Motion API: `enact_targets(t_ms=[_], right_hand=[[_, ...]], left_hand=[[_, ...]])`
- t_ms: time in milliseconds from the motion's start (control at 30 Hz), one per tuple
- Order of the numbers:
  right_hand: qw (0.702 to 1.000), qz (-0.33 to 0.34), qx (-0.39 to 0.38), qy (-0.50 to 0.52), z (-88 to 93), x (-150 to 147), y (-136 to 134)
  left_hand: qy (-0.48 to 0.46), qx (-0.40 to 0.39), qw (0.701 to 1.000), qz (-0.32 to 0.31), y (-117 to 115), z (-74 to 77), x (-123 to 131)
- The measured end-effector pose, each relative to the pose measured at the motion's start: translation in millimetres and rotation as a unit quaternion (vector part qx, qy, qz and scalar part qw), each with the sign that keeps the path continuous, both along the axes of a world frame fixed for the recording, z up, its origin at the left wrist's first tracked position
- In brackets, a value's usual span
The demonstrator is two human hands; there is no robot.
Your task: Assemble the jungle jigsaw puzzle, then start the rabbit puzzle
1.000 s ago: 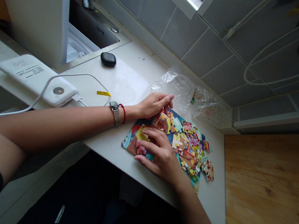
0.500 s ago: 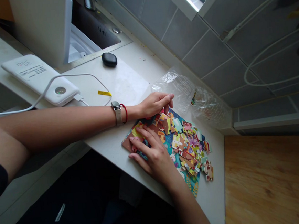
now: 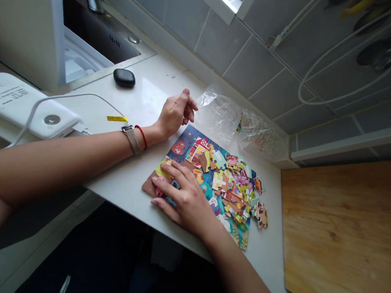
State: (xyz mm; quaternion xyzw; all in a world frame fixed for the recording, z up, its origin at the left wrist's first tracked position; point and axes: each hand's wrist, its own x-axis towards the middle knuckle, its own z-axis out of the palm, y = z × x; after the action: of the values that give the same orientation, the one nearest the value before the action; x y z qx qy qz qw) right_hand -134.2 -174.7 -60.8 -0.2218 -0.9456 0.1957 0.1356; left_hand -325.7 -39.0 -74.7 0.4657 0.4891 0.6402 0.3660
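Note:
My left hand point(image 3: 176, 114) is raised off the puzzle, fingers loosely curled, with a crumpled clear plastic bag point(image 3: 218, 115) just beyond it. My right hand point(image 3: 182, 200) rests on the near end of a jigsaw puzzle point(image 3: 182, 148), its fingertips on a pink piece point(image 3: 160, 186) and a teal piece point(image 3: 171, 187). A heap of loose colourful jigsaw pieces point(image 3: 234, 184) covers the middle and far end of the puzzle. My right palm hides part of the puzzle, so I cannot tell whether those fingers grip a piece.
On the white countertop point(image 3: 157, 86) lie a white power bank point(image 3: 19, 106) with a cable, a black earbud case point(image 3: 124, 78) and a yellow strip point(image 3: 117, 119). A sink point(image 3: 99, 36) lies behind, a tiled wall point(image 3: 252, 56) runs alongside, and a wooden board point(image 3: 347, 229) lies beyond the counter.
My left hand has lifted off the puzzle and moved back from it. My right hand has shifted toward the puzzle's near end. The whole view has also shifted.

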Motion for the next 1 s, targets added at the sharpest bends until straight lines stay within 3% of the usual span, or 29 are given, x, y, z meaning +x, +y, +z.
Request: enact_targets(t_ms=[333,633,733,867,1000], right_hand=[[1.000,-0.012,0.006,0.018,-0.7,3,0],[0.990,-0.047,-0.031,0.128,1.5,19,15],[0.971,-0.094,-0.064,0.209,6.1,27,22],[0.937,-0.204,-0.088,0.271,12.1,38,29],[0.900,-0.291,-0.045,0.321,15.2,45,26]], left_hand=[[0.141,0.051,0.985,-0.081,-13,2.5,5],[0.130,0.004,0.989,-0.063,-13,2.9,7],[0.144,-0.004,0.987,-0.076,-14,3.4,7],[0.152,0.007,0.985,-0.082,-13,0.7,6],[0.159,0.037,0.984,-0.074,-14,-2.1,4]])
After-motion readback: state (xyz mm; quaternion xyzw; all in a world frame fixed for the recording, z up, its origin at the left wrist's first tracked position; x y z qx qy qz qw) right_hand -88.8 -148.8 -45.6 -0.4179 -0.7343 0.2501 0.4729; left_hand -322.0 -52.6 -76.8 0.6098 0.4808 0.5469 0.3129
